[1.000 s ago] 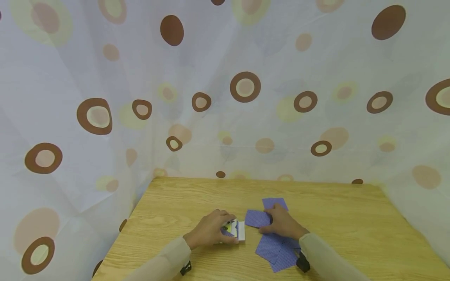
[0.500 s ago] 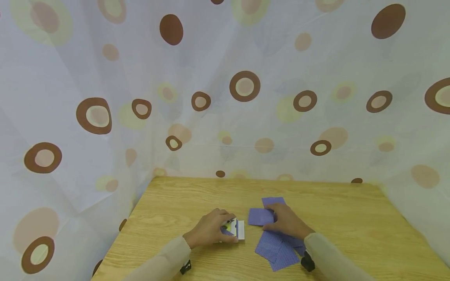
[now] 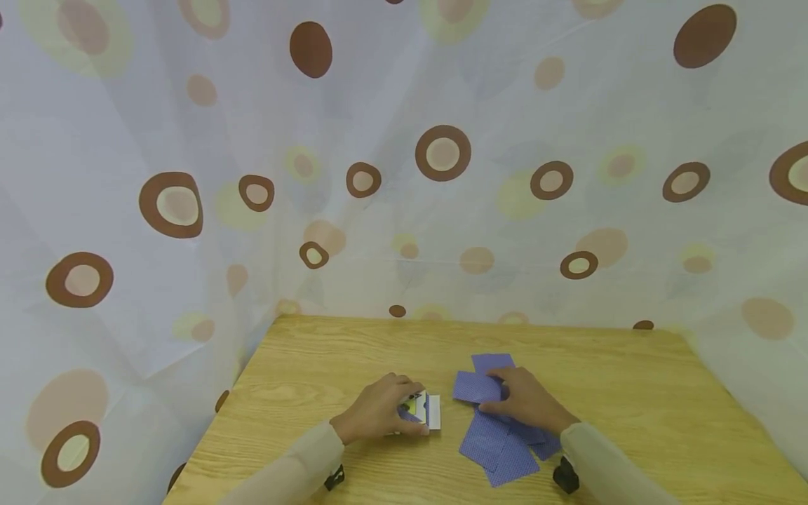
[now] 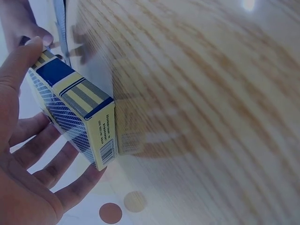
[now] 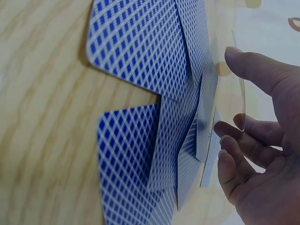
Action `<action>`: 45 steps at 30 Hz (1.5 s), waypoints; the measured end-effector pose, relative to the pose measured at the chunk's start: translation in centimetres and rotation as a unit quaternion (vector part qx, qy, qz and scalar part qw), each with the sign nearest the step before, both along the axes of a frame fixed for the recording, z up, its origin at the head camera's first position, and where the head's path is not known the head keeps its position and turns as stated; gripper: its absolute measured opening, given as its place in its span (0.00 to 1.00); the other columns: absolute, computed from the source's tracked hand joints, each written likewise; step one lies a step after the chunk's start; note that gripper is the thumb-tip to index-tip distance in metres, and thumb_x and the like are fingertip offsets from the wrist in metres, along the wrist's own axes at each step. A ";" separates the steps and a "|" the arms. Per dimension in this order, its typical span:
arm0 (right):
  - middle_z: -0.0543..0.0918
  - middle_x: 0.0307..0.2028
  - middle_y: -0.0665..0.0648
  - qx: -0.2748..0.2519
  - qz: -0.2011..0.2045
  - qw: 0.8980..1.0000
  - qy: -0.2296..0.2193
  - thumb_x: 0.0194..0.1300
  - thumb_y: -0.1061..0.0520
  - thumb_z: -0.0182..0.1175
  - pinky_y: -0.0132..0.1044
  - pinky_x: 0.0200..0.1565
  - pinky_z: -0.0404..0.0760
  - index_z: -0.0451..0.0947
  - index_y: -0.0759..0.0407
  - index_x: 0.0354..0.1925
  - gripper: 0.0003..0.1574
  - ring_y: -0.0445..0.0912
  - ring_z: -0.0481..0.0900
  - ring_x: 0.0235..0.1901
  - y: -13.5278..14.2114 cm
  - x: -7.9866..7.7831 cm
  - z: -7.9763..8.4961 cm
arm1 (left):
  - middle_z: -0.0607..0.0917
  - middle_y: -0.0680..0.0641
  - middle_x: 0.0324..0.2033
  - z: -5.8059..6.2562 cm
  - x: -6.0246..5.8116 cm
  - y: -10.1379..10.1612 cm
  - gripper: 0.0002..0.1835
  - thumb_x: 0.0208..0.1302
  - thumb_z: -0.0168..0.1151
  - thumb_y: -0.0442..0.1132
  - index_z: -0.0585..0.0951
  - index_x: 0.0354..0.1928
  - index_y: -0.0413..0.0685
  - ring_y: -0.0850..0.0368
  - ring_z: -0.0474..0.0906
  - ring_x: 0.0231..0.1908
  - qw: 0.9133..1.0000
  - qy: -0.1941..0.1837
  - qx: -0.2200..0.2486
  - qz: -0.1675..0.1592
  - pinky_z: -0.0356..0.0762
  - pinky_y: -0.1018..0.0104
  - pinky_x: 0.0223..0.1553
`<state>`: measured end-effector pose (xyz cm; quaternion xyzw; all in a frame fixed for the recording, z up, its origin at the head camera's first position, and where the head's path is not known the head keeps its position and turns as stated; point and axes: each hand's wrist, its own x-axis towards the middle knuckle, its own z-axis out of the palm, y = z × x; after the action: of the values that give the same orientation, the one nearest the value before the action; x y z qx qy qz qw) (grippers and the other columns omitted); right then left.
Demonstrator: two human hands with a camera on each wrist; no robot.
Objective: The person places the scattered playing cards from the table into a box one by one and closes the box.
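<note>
My left hand (image 3: 375, 412) grips a playing card box (image 4: 70, 101) with thumb and fingers around its sides. It lies on the table, its white flap (image 3: 434, 412) turned to the right and a card face showing near that end. Between the thumb and fingers of my right hand (image 3: 533, 403) is a playing card (image 3: 473, 387), blue-patterned back up in the head view. Edge-on in the right wrist view, this card stands apart from the loose cards (image 5: 136, 47). Those cards are spread overlapping under and in front of the right hand, backs up; some are partly hidden by it.
The wooden table (image 3: 631, 393) reaches back to a white curtain (image 3: 366, 224) with brown and beige dots, which also hangs at both sides. One blue-backed card (image 3: 492, 361) lies at the far end of the spread, beyond the right hand.
My right hand has drawn the held card to the right, away from the box and over the spread cards. The left hand keeps its grip on the box in the same place.
</note>
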<state>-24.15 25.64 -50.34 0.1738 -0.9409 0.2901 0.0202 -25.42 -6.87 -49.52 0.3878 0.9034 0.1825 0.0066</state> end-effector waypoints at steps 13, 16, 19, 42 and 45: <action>0.82 0.46 0.55 0.014 0.001 1.000 -0.005 0.57 0.42 0.78 0.46 0.43 0.76 0.77 0.71 0.62 0.46 0.44 0.72 0.38 0.1 0.8 0.9 | 0.83 0.50 0.58 0.1 0.0 0.0 0.42 0.57 0.70 0.69 0.80 0.66 0.48 0.59 0.76 0.50 1.000 0.005 0.005 -0.009 0.77 0.69 0.43; 0.82 0.47 0.56 0.014 0.005 1.000 -0.005 0.57 0.42 0.78 0.45 0.43 0.75 0.76 0.71 0.62 0.47 0.44 0.72 0.38 0.1 1.0 1.1 | 0.82 0.50 0.58 0.0 -0.1 0.1 0.43 0.57 0.70 0.70 0.80 0.66 0.49 0.59 0.76 0.51 1.000 0.004 0.002 -0.007 0.77 0.69 0.44; 0.82 0.48 0.56 0.011 0.005 1.000 -0.011 0.57 0.41 0.77 0.45 0.43 0.75 0.76 0.71 0.63 0.48 0.44 0.72 0.38 0.0 1.2 1.3 | 0.82 0.50 0.58 -0.1 -0.1 0.1 0.43 0.57 0.70 0.70 0.80 0.66 0.49 0.59 0.76 0.51 1.000 0.004 0.003 -0.006 0.76 0.70 0.43; 0.80 0.53 0.57 -0.004 0.027 1.000 -0.005 0.58 0.37 0.76 0.42 0.42 0.76 0.75 0.68 0.64 0.49 0.45 0.74 0.43 -0.8 2.7 2.3 | 0.82 0.50 0.58 0.1 0.0 0.1 0.42 0.57 0.70 0.70 0.80 0.66 0.49 0.58 0.76 0.52 1.000 -0.001 0.001 0.000 0.77 0.69 0.44; 0.80 0.53 0.57 -0.004 0.029 1.000 -0.003 0.58 0.37 0.76 0.42 0.42 0.76 0.75 0.68 0.64 0.49 0.45 0.74 0.43 -0.9 2.8 2.5 | 0.82 0.51 0.58 0.1 0.0 0.1 0.42 0.57 0.71 0.69 0.80 0.66 0.49 0.58 0.76 0.52 1.000 -0.001 0.002 0.000 0.77 0.69 0.44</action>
<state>-21.30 24.75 -47.84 0.2003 -0.9342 0.2951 0.0094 -25.37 -6.73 -49.38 0.3879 0.9030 0.1845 0.0068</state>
